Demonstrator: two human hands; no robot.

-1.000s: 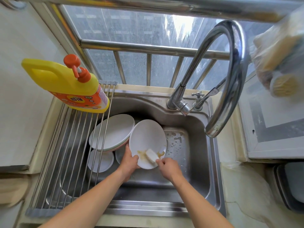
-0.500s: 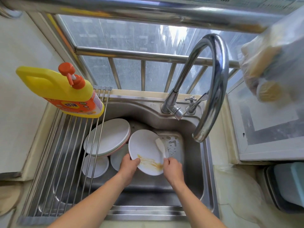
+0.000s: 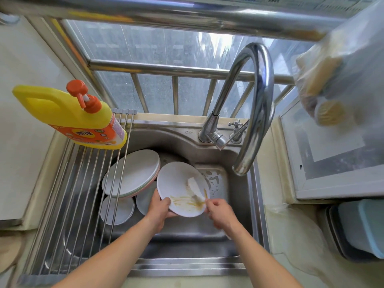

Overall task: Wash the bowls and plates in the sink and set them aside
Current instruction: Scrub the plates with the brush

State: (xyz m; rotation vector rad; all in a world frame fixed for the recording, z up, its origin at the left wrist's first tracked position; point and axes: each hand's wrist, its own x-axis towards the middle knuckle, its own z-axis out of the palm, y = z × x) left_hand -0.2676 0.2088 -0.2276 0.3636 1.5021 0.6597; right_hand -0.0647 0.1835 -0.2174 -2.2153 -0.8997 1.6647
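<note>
Plate (image 3: 178,183), stained: our left hand (image 3: 161,206) grips its rim, right hand (image 3: 219,210) pinches a sponge (image 3: 195,187); steel sink (image 3: 239,204), rack (image 3: 79,194), faucet (image 3: 255,104) overhead.

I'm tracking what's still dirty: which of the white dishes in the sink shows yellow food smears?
The plate held by the left hand, smeared near its lower rim. The stacked plates and small dishes beside it look clean.

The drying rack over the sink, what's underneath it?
Under the rack lie a big plate and a small dish, partly showing; the sink floor below stays hidden.
</note>
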